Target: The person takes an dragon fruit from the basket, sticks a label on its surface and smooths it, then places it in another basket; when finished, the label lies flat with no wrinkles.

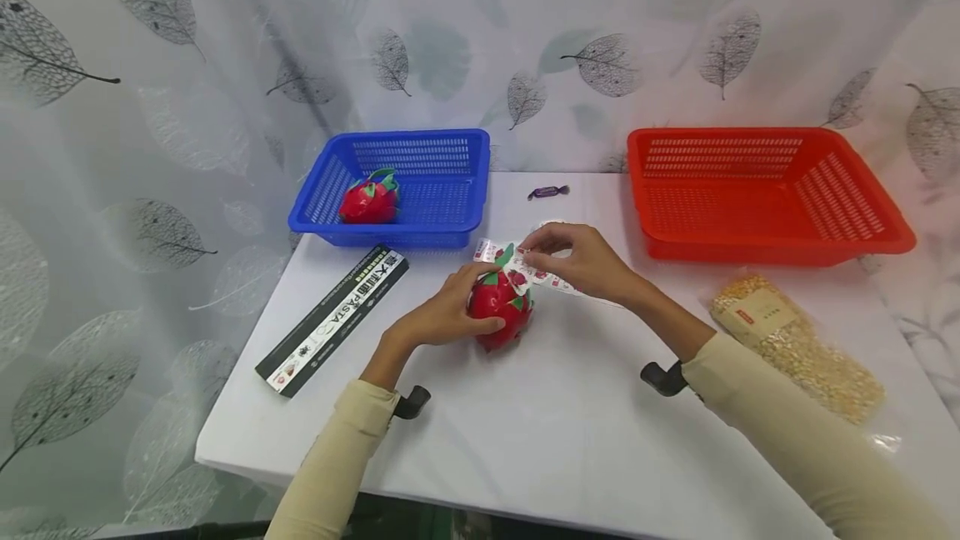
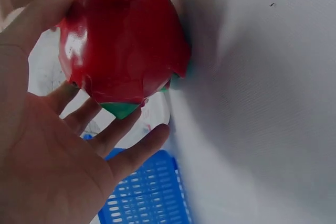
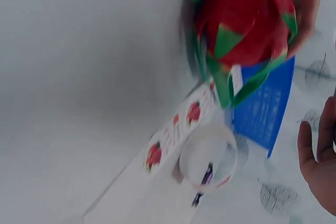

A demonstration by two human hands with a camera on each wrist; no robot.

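Note:
A red dragon fruit with green scales stands on the white table. My left hand grips it from the side; in the left wrist view the thumb lies on one side and the spread fingers on the other. Above the fruit, my right hand pinches a small white label with a dragon fruit picture at its fingertips. Behind it runs a strip of printed labels beside a white roll. In the right wrist view my right hand is partly cut off.
A blue basket at the back left holds another dragon fruit. The red basket stands back right. A black pasta box lies left, a bag of yellow kernels right, and a purple wrapped candy at the back.

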